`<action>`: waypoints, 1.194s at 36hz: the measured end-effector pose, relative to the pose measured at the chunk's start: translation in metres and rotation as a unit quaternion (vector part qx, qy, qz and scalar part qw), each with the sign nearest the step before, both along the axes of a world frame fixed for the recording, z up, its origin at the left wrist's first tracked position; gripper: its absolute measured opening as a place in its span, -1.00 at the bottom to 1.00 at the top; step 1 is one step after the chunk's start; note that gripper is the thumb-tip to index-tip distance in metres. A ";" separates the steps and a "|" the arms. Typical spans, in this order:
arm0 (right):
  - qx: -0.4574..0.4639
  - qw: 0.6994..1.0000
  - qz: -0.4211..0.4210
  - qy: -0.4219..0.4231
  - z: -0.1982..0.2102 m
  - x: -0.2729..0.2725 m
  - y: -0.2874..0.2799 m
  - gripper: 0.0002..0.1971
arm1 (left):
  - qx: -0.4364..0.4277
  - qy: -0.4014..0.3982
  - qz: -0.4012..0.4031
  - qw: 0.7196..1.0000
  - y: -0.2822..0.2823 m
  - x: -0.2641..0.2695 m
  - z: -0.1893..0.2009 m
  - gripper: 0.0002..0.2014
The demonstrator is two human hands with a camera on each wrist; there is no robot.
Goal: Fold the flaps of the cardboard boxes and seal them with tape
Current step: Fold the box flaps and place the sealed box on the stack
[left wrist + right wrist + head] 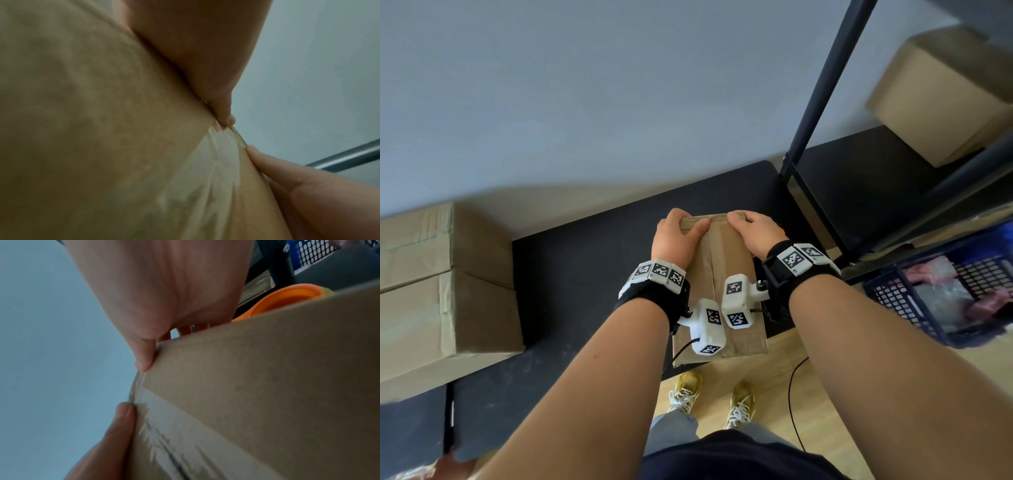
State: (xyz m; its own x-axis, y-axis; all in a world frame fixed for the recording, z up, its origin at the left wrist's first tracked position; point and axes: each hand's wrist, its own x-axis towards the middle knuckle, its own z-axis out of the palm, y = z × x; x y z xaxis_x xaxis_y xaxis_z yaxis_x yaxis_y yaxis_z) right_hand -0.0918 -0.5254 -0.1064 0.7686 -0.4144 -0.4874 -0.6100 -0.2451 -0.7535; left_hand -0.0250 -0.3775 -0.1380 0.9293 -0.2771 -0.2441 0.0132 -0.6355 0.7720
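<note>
A small cardboard box (729, 262) lies on the black table (585, 274) with its flaps folded flat. A strip of clear tape (710, 260) runs along the centre seam to the far edge. My left hand (678, 236) and right hand (753, 233) both grip that far edge, fingers curled over it and thumbs on top either side of the tape. In the left wrist view my left thumb (223, 112) presses beside the wrinkled tape (218, 162). The right wrist view shows my right thumb (144, 356) on the box (267, 369) edge by the tape (164, 426).
Two taped boxes (431, 291) are stacked on the table's left end. A black shelf post (822, 85) rises at the right, with another box (941, 102) on the shelf. A blue crate (945, 291) stands on the floor. An orange round object (283, 300) sits just beyond the box.
</note>
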 end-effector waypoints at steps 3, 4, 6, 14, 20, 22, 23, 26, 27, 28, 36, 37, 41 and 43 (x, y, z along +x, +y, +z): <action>0.012 1.000 0.003 0.011 0.000 0.000 0.001 -0.43 | -0.045 0.019 0.020 0.999 0.002 -0.001 -0.001 -0.57; 0.014 1.000 0.004 0.015 0.000 -0.001 0.001 -0.42 | -0.055 0.024 0.025 0.998 0.002 -0.001 -0.002 -0.54; 0.001 1.000 0.007 0.025 -0.001 0.000 0.001 -0.38 | -0.060 0.029 0.027 0.997 0.002 -0.001 -0.001 -0.50; 0.048 0.999 -0.015 0.008 -0.003 -0.003 -0.001 -0.55 | -0.006 0.010 -0.020 1.000 0.003 0.004 -0.004 -0.66; 0.051 0.997 0.052 0.004 0.000 0.000 -0.007 -0.64 | 0.023 -0.013 -0.044 0.999 0.003 0.005 -0.002 -0.68; 0.010 0.996 0.087 0.006 -0.003 0.004 -0.009 -0.73 | 0.035 -0.028 -0.054 0.998 0.003 0.006 -0.003 -0.68; -0.008 0.995 0.098 0.010 -0.005 0.007 -0.010 -0.75 | 0.044 -0.033 -0.060 0.997 0.003 0.007 -0.004 -0.68; -0.036 0.994 0.106 0.019 -0.006 0.012 -0.010 -0.71 | 0.083 -0.040 -0.080 0.992 0.003 0.008 -0.006 -0.63; -0.046 0.993 0.105 0.017 -0.004 0.012 -0.009 -0.68 | 0.094 -0.040 -0.084 0.991 0.003 0.008 -0.005 -0.61; -0.058 0.993 0.102 0.017 -0.003 0.011 -0.009 -0.64 | 0.104 -0.037 -0.086 0.990 0.003 0.007 -0.003 -0.59; -0.182 0.979 0.080 -0.039 0.002 0.000 -0.004 -0.78 | 0.163 -0.003 -0.084 0.983 0.006 0.002 0.014 -0.35; -0.188 0.978 0.081 -0.042 0.002 -0.001 -0.003 -0.79 | 0.166 -0.015 -0.070 0.984 0.008 0.000 0.016 -0.33; -0.190 0.979 0.062 -0.030 0.004 -0.003 0.001 -0.79 | 0.159 -0.057 -0.018 0.986 0.022 -0.007 0.023 -0.37; -0.196 0.979 0.055 -0.017 0.005 -0.002 0.006 -0.76 | 0.156 -0.058 0.009 0.986 0.034 -0.010 0.026 -0.40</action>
